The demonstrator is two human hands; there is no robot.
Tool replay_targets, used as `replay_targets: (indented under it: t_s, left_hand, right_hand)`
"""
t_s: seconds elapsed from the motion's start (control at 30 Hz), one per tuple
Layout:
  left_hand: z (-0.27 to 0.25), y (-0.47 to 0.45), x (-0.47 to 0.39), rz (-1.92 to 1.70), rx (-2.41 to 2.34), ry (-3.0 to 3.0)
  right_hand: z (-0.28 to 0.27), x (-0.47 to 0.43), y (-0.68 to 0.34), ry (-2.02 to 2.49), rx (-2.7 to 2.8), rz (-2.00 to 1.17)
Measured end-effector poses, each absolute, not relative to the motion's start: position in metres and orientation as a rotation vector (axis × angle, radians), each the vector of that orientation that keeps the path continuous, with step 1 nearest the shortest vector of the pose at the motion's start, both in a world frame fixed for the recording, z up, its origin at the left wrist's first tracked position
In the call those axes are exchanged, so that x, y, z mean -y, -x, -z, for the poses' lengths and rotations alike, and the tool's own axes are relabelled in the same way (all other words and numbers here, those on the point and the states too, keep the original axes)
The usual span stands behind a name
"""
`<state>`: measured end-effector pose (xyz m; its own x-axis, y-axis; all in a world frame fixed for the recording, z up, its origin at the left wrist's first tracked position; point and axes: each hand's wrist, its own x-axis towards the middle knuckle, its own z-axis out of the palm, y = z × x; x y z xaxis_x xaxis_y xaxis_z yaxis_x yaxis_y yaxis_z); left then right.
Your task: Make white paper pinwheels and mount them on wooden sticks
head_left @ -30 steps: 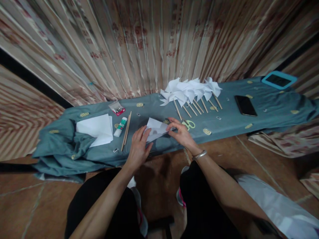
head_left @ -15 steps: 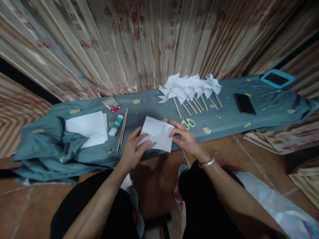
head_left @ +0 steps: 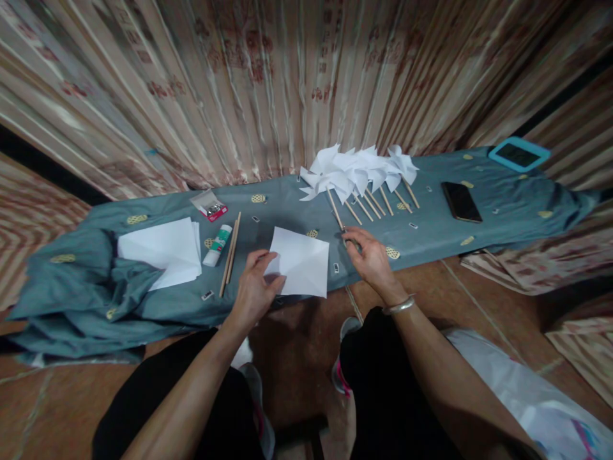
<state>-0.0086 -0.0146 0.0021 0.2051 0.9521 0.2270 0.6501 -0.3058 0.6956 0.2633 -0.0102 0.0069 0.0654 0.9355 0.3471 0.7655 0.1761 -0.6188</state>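
A square sheet of white paper (head_left: 301, 262) with faint creases is gripped at its left edge by my left hand (head_left: 258, 281), between thumb and fingers. My right hand (head_left: 371, 255) has its fingers closed round the scissors (head_left: 353, 243), which are mostly hidden beneath it. Just beyond that hand lie several white paper pinwheels (head_left: 335, 172) on wooden sticks. To the left of my left hand are a few loose wooden sticks (head_left: 231, 252) and a green and white glue stick (head_left: 219, 246).
A stack of white paper (head_left: 165, 249) lies at the left, partly under bunched cloth. Behind the glue stick sits an open small box of metal pins (head_left: 209, 206). A black phone (head_left: 461, 201) and a blue-framed tablet (head_left: 520, 154) rest at the right. Pleated curtains (head_left: 287, 83) hang behind.
My right hand has let go of the paper's right edge and moved right onto the scissors. My left hand still holds the paper. The whole view has shifted slightly.
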Motion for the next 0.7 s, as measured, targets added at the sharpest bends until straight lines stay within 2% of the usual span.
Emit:
replay_targets:
  t_s: [0.2, 0.53, 0.7]
  left_hand:
    - [-0.005, 0.006, 0.016, -0.959, -1.513, -2.076]
    - [-0.017, 0.011, 0.014, -1.043, -1.547, -2.115]
    - [-0.020, 0.016, 0.008, -1.177, -1.478, -1.824]
  right_hand:
    - [-0.007, -0.002, -0.272, 1.923, 1.817, -0.142]
    - [-0.017, -0.001, -0.278, 2.201, 1.788, -0.131]
    - [-0.028, 0.009, -0.280, 2.268, 1.800, -0.134]
